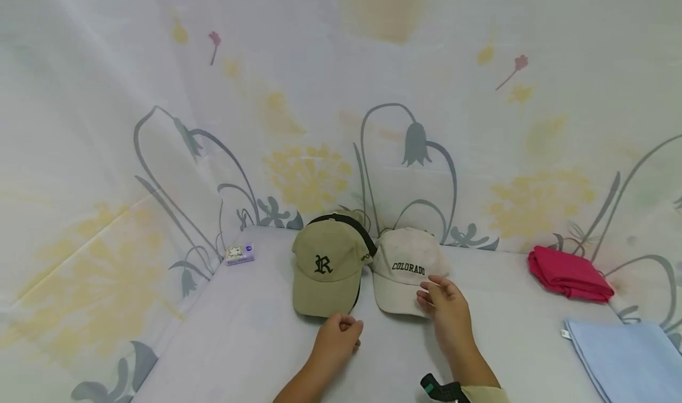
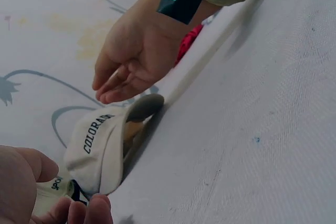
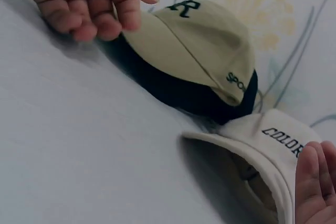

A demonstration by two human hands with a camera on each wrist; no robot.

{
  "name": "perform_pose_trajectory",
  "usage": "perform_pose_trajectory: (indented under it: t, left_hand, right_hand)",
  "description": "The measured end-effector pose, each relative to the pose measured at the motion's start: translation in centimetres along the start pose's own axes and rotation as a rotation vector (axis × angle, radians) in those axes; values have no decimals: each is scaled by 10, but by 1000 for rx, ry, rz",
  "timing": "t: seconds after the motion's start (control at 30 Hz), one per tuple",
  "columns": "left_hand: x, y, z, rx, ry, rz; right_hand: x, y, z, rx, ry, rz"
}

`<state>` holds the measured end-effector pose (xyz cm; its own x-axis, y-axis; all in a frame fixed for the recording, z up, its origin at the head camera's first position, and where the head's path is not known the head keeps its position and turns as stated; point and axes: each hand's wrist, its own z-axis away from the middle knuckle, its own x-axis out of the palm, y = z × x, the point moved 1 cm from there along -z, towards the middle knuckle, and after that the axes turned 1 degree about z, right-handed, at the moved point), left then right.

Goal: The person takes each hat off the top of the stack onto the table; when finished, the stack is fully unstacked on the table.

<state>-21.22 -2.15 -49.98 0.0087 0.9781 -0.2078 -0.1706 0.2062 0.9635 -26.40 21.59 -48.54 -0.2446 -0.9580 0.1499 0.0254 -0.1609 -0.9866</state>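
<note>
Two caps lie side by side on a pale table (image 1: 240,338). The khaki cap (image 1: 325,267) bears a black "R"; my left hand (image 1: 341,327) rests just in front of its brim, fingers loosely curled and holding nothing. In the right wrist view the left hand (image 3: 89,3) sits at the edge of the khaki cap's (image 3: 199,40) brim. The cream "COLORADO" cap (image 1: 406,266) is to its right. My right hand (image 1: 443,299) hovers over that brim with relaxed fingers. The left wrist view shows the right hand (image 2: 131,61) just above the cream cap (image 2: 100,140), apart from it.
A small printed box (image 1: 240,254) sits at the table's back left. A folded red cloth (image 1: 567,273) lies at the back right, and a light blue cloth (image 1: 623,355) at the near right. A floral curtain (image 1: 319,95) hangs behind and to the left.
</note>
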Motion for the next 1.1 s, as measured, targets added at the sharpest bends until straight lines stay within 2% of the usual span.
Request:
perform_pose_trajectory:
  t: [0.5,0.87,1.1]
  left_hand:
    - [-41,-6,4,41,62,-34]
    - [-75,-5,-1,3,167,-19]
    - [-97,-10,-10,-31,222,-1]
  right_hand:
    - [37,-1,16,-40,-80,114]
    - [61,8,12,-27,-110,103]
    - [75,15,6,-66,-123,109]
